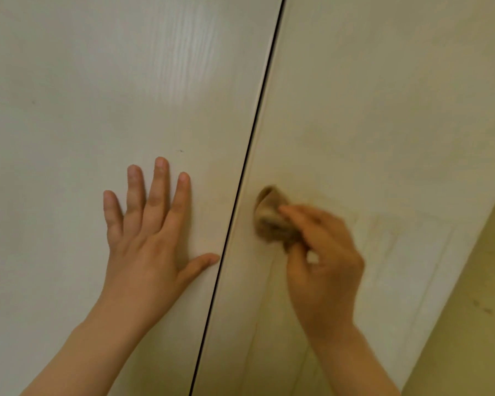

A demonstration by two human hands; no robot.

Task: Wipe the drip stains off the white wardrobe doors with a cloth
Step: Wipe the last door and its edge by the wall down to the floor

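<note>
Nearest us, our left hand (152, 244) lies flat on the smooth white left wardrobe door (97, 95). Its fingers are straight and spread, it holds nothing, and its thumb points toward the thin dark gap (249, 144) between the doors. Across that gap, our right hand (323, 267), somewhat blurred, has its fingers and thumb curled round a small crumpled tan cloth (269, 218). The cloth sticks out beyond the fingertips, against the white right wardrobe door (383, 110) just beside the gap. To the right of this hand, faint yellowish drip stains (383, 238) streak the door. Beyond the door's far edge we see a yellowish wall (469, 310) with dark specks.
</note>
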